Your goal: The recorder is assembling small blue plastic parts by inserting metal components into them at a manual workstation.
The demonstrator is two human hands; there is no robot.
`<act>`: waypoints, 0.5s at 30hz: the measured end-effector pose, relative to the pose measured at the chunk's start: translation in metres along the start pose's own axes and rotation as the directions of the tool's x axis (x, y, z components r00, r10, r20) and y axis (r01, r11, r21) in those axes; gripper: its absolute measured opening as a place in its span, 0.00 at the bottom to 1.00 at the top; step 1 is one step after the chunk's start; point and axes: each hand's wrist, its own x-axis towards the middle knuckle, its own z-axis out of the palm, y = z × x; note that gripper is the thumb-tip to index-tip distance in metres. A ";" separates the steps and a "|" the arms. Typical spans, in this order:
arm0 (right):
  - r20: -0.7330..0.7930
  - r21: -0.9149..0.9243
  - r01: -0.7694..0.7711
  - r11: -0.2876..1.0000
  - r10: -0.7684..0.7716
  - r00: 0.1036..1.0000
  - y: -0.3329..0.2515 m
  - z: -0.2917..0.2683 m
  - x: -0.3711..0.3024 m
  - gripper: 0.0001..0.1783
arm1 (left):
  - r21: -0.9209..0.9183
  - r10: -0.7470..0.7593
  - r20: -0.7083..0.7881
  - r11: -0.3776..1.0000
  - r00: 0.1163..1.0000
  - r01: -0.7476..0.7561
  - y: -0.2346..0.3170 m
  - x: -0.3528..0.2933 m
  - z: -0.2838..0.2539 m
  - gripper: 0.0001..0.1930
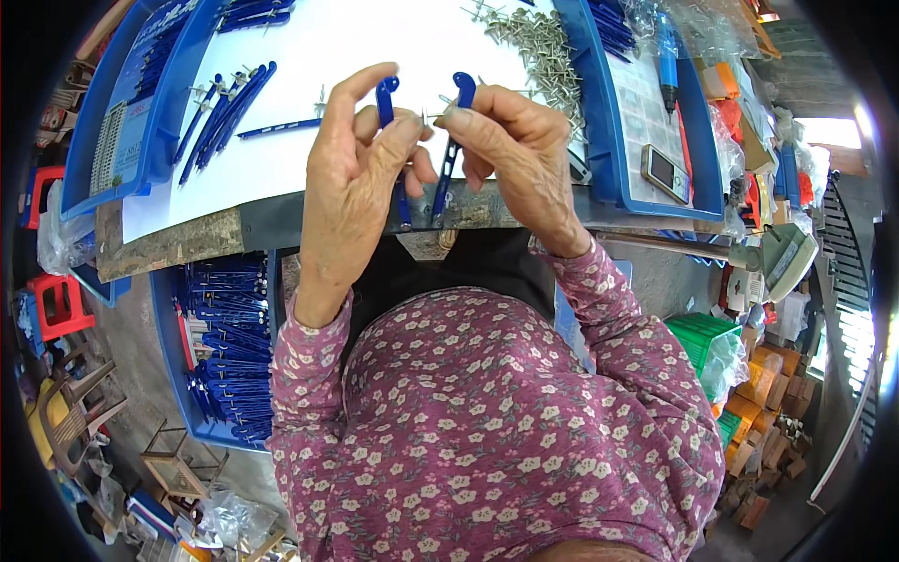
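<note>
Above the table's near edge, my left hand [348, 192] is closed around a slim blue strip with a rounded, hooked top [386, 96]. My right hand [526, 155] pinches a similar blue strip with holes along it [449, 171]. A small shiny metal pin [424, 120] shows between the two hands, by the fingertips; which hand holds it is hard to make out. Beyond my right hand lies a heap of small silver pins with flat heads [543, 58]. Left of my left hand, several blue strips [234, 114] lie on the white sheet [281, 80], some with pins in them.
Blue trays flank the work area, one at left [157, 159], one at right [646, 208] with a mobile phone [666, 174] and blue screwdriver [667, 66]. Below the table, another blue tray [169, 361] holds many blue strips. A green crate [700, 335] stands at right.
</note>
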 end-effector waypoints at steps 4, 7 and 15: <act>-0.051 0.192 -0.037 0.981 0.047 0.998 0.014 0.009 0.003 0.11 | 0.093 0.009 -0.126 0.996 0.992 0.003 -0.009 -0.022 0.001 0.20; -0.005 0.249 -0.102 0.963 0.106 0.994 0.020 0.013 -0.001 0.10 | 0.312 -0.151 -0.069 0.936 0.986 0.165 -0.010 -0.039 -0.009 0.12; 0.250 0.346 -0.333 0.877 0.256 0.934 0.040 0.020 -0.018 0.10 | 0.760 -0.061 0.149 0.645 0.987 -0.075 -0.010 -0.049 -0.038 0.05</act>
